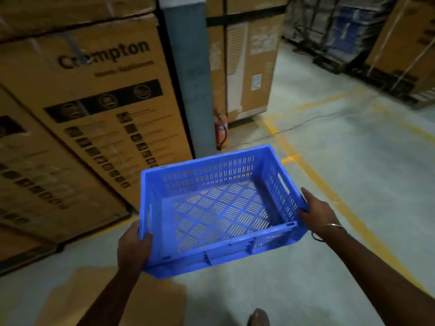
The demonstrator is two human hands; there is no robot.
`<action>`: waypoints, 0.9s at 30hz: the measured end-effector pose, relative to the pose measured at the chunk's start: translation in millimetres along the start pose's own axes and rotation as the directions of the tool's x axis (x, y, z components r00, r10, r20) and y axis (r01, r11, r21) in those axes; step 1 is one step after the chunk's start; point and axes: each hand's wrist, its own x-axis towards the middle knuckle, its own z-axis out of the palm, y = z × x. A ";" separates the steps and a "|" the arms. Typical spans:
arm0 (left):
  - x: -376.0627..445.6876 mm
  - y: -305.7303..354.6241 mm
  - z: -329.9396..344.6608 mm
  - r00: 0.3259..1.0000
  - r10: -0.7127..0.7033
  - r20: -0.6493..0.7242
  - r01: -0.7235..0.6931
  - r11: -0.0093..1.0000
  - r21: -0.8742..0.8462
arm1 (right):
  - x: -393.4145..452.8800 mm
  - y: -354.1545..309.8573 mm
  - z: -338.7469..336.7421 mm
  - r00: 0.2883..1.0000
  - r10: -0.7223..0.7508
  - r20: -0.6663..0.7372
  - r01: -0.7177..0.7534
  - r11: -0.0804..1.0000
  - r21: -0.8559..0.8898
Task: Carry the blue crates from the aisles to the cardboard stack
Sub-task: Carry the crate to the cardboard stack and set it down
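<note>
An empty blue slotted plastic crate hangs in the air in front of me, a little tilted. My left hand grips its near left corner, thumb over the rim. My right hand holds the right side wall near the near corner, fingers curled round the edge; a thin bangle sits on that wrist. Flat cardboard lies on the floor below my left forearm. Large printed cardboard boxes are stacked at the left.
A grey pillar stands ahead with a red fire extinguisher at its foot. More cartons stand behind it, and wrapped pallets at the far right. Yellow floor lines run across the concrete. My foot shows at the bottom.
</note>
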 end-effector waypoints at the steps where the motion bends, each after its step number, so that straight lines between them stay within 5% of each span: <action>1: 0.0 16.1 13.8 0.999 0.032 0.017 -0.031 0.999 -0.007 | 0.6 18.4 -9.1 1.000 0.025 -0.016 -0.025 1.000 -0.001; 13: 32.3 192.5 155.0 0.932 0.286 0.223 -0.288 0.957 -0.027 | -20.4 174.1 -77.7 0.910 0.348 -0.225 -0.316 0.934 0.166; 27: 113.1 396.4 312.5 0.625 0.603 0.496 -0.598 0.778 -0.192 | -17.0 258.4 -114.6 0.668 0.675 -0.314 -0.549 0.731 0.405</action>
